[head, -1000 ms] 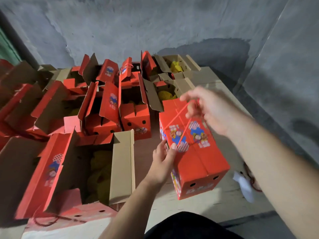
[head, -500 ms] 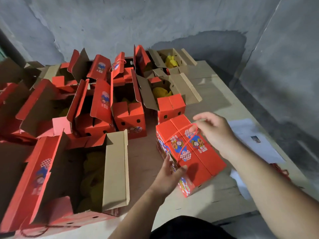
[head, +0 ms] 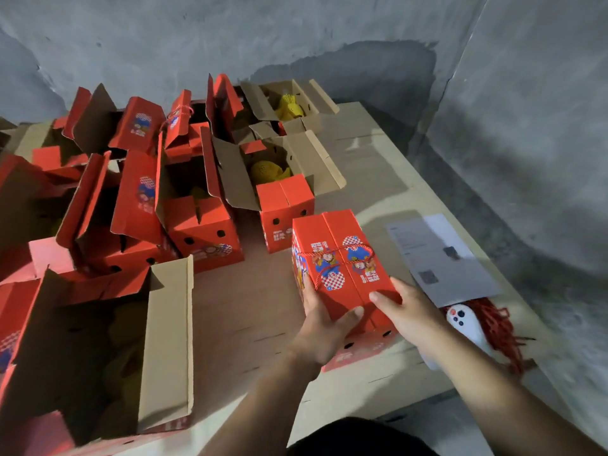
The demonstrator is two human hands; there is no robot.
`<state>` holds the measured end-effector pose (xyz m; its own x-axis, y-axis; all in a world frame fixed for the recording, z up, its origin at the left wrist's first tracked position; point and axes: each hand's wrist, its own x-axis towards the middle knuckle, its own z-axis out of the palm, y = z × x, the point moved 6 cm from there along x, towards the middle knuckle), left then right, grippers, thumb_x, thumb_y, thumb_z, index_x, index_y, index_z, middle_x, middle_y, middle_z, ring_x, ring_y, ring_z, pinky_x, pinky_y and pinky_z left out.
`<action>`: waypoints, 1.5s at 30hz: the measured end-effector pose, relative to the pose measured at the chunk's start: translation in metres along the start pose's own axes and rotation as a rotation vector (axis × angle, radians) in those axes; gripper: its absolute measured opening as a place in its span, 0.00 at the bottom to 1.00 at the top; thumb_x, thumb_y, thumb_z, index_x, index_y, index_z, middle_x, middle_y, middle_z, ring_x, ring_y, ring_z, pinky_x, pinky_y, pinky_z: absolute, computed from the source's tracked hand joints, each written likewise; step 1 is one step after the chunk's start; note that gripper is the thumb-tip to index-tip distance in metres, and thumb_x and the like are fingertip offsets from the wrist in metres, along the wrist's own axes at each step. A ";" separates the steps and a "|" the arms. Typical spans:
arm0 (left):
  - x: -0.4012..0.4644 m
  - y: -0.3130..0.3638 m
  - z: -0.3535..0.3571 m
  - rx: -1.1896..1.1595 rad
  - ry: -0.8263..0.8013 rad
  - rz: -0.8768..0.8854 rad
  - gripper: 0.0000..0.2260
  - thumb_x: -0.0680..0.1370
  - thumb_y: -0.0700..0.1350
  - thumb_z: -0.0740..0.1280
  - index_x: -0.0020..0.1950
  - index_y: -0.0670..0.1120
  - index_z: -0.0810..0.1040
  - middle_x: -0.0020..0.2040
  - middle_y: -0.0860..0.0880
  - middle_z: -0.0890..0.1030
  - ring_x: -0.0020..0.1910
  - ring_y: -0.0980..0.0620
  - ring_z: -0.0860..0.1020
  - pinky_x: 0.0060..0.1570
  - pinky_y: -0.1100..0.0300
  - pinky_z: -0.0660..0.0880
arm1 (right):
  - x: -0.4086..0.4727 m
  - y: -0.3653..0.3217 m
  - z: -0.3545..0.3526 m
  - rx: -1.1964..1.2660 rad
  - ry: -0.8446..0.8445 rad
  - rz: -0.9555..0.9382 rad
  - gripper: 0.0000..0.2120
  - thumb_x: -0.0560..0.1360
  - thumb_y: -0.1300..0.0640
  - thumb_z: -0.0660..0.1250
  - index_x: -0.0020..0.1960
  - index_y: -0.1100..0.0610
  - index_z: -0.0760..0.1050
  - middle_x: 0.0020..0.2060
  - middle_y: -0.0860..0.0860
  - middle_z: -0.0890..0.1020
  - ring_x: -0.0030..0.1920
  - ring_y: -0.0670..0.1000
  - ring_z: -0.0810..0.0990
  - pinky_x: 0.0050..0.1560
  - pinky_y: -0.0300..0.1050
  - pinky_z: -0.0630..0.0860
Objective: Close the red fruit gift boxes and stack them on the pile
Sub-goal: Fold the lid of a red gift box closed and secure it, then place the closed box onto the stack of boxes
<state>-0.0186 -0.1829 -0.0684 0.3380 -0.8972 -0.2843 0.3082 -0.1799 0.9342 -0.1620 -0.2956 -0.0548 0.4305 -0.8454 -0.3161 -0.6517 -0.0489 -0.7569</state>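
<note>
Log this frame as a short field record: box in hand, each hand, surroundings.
box: closed red cardboard gift box, red cord handle across its top, resting on the cardboard-covered table
left hand: grips the box's near left corner
right hand: holds the box's near right side
open boxes: several, flaps up, left and behind
paper sheet: right of box

place: looks like a bare packing or storage room
walls: rough grey concrete [head: 329,34]
surface: flattened cardboard [head: 371,159] as the work area
stock: loads of open red boxes [head: 197,222], yellow fruit [head: 268,172] inside
</note>
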 end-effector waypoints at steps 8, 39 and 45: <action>0.080 0.041 0.072 0.041 -0.128 -0.018 0.33 0.81 0.37 0.72 0.80 0.51 0.58 0.68 0.47 0.81 0.65 0.50 0.82 0.63 0.49 0.81 | 0.047 0.015 -0.087 0.178 0.106 -0.045 0.19 0.71 0.35 0.65 0.61 0.35 0.78 0.49 0.40 0.87 0.48 0.47 0.87 0.49 0.53 0.85; 0.205 0.092 -0.080 1.447 0.635 0.042 0.42 0.77 0.53 0.71 0.85 0.55 0.52 0.85 0.45 0.49 0.83 0.39 0.46 0.80 0.41 0.37 | 0.224 -0.096 0.002 -0.620 0.052 -0.627 0.47 0.75 0.56 0.69 0.83 0.41 0.44 0.81 0.54 0.30 0.82 0.61 0.35 0.78 0.66 0.51; 0.189 0.073 -0.111 1.700 0.393 -0.036 0.42 0.78 0.50 0.70 0.84 0.55 0.47 0.84 0.50 0.52 0.83 0.39 0.40 0.81 0.41 0.36 | 0.223 -0.115 0.084 -0.771 -0.290 -0.515 0.52 0.77 0.58 0.70 0.83 0.43 0.33 0.81 0.46 0.32 0.82 0.62 0.40 0.78 0.63 0.52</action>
<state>0.1670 -0.3209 -0.0777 0.6089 -0.7870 -0.0989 -0.7895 -0.6134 0.0205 0.0613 -0.4333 -0.0866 0.8473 -0.4640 -0.2585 -0.5263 -0.7987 -0.2917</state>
